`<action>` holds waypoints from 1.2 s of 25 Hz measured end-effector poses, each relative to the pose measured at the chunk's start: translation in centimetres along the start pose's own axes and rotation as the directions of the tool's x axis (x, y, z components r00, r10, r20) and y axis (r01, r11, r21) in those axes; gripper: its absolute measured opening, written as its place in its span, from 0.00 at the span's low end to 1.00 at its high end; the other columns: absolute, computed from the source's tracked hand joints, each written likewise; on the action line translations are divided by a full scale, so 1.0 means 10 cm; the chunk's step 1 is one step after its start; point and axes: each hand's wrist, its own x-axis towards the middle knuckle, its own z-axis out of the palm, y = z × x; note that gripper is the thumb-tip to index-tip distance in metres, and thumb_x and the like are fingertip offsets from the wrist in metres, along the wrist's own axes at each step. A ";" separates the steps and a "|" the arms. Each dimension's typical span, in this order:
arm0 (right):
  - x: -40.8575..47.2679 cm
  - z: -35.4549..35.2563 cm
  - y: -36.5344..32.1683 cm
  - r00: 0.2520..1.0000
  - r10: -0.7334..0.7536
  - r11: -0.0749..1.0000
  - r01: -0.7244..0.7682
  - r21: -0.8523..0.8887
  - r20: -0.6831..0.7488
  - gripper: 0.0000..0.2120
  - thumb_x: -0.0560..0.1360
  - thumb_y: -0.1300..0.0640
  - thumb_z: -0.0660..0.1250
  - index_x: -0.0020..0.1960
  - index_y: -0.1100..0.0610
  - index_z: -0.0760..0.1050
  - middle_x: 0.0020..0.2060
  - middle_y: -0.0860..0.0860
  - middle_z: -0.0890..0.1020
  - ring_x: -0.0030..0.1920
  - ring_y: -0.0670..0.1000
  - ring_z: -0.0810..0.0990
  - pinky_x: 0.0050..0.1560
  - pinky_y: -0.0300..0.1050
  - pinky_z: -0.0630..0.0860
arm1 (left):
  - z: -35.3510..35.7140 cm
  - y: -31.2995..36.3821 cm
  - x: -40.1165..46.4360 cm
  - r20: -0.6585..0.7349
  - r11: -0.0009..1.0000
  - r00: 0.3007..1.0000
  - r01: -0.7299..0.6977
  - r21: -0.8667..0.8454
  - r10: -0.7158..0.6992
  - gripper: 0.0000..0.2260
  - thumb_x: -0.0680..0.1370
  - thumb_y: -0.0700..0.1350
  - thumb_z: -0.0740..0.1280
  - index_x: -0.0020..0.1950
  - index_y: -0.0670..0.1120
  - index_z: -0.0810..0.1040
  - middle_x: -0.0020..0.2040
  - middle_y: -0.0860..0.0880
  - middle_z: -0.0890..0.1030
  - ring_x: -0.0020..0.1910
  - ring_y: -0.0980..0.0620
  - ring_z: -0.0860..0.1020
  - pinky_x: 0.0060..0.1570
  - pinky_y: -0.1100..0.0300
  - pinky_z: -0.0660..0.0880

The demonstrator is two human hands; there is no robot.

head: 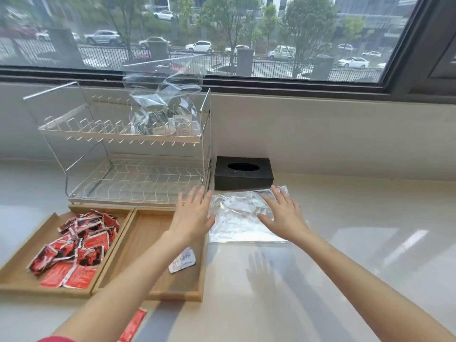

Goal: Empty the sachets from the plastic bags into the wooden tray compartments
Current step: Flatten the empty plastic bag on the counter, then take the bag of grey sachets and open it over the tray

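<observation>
Hands, left (193, 215) and right (283, 213), flat-fingered (grips wide) over crinkled empty bag (237, 218).

head cam | looks forward-down | near counter (345, 243) | window (222, 33) beyond

Light: bright daylight through the window (222, 33).
Glare: sheen on the counter (370, 243).
Edges: wide-angle bending.

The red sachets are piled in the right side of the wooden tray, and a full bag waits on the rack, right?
Not quite. The head view shows the red sachets piled in the left compartment of the wooden tray, not the right. The rest holds: a bag of sachets waits on the rack.
</observation>
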 end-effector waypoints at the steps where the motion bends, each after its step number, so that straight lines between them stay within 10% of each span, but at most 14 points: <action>1: 0.06 -0.10 -0.12 0.998 -0.037 0.999 0.037 0.019 -0.042 0.27 0.77 0.46 0.56 0.74 0.49 0.53 0.76 0.51 0.47 0.76 0.52 0.44 0.74 0.52 0.45 | -0.15 -0.07 0.01 -0.042 1.000 0.999 -0.003 -0.003 0.003 0.26 0.78 0.52 0.52 0.74 0.47 0.48 0.76 0.46 0.50 0.75 0.46 0.48 0.72 0.45 0.44; 19: 0.91 -0.97 -1.91 0.925 -0.187 0.956 0.248 0.153 -0.331 0.27 0.77 0.50 0.58 0.73 0.52 0.55 0.75 0.53 0.55 0.75 0.52 0.50 0.74 0.49 0.49 | -1.46 -1.66 0.42 -0.340 1.000 0.940 -0.023 0.005 0.023 0.25 0.78 0.51 0.54 0.73 0.46 0.52 0.76 0.45 0.54 0.74 0.48 0.52 0.72 0.48 0.47; 30: 2.01 -0.97 -2.43 0.988 0.006 0.933 0.050 0.357 -0.155 0.29 0.77 0.52 0.59 0.74 0.58 0.52 0.74 0.56 0.59 0.73 0.56 0.59 0.71 0.50 0.58 | -1.64 -2.30 1.33 -0.126 0.842 0.959 0.155 -0.516 -0.254 0.28 0.77 0.49 0.59 0.72 0.39 0.52 0.74 0.39 0.56 0.72 0.43 0.58 0.69 0.49 0.58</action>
